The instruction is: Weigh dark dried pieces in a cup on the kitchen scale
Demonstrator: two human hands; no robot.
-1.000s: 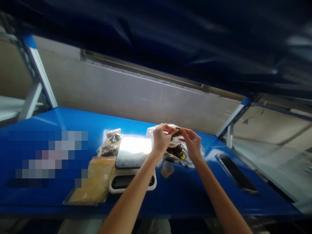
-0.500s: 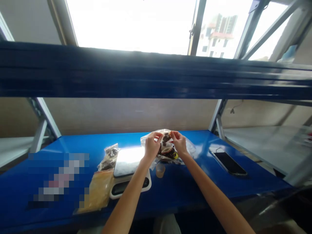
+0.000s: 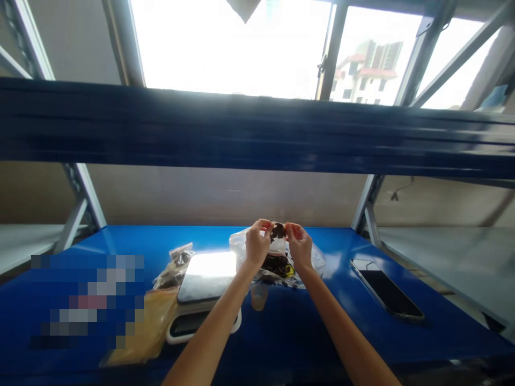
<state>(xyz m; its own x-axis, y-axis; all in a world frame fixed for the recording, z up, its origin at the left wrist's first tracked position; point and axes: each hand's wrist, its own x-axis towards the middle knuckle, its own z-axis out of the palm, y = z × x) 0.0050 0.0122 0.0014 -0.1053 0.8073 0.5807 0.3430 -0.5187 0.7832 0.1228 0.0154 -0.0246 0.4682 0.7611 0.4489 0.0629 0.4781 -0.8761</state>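
My left hand [image 3: 257,244] and my right hand [image 3: 300,246] are raised close together over the far middle of the blue shelf. Between their pinched fingertips is a dark, ragged flaky piece [image 3: 278,231], gripped from both sides. Beneath them lies an open clear plastic bag [image 3: 317,261] with dark loose bits [image 3: 277,264] and something yellow [image 3: 288,271] inside. A small translucent cup [image 3: 259,297] stands just in front of the bag. Left of the cup is a white kitchen scale [image 3: 207,277] with a shiny plate, partly covered by my left forearm.
A zip bag of yellowish powder [image 3: 151,324] and a clear bag with dark contents [image 3: 176,265] lie left of the scale. A smartphone [image 3: 386,289] rests at the right. A blue beam [image 3: 257,134] crosses above the hands; metal posts [image 3: 364,203] stand at the back corners.
The view has shifted slightly. Both hands have lifted a little off the bag with the dark piece, so more of the bag's dark contents shows below them.
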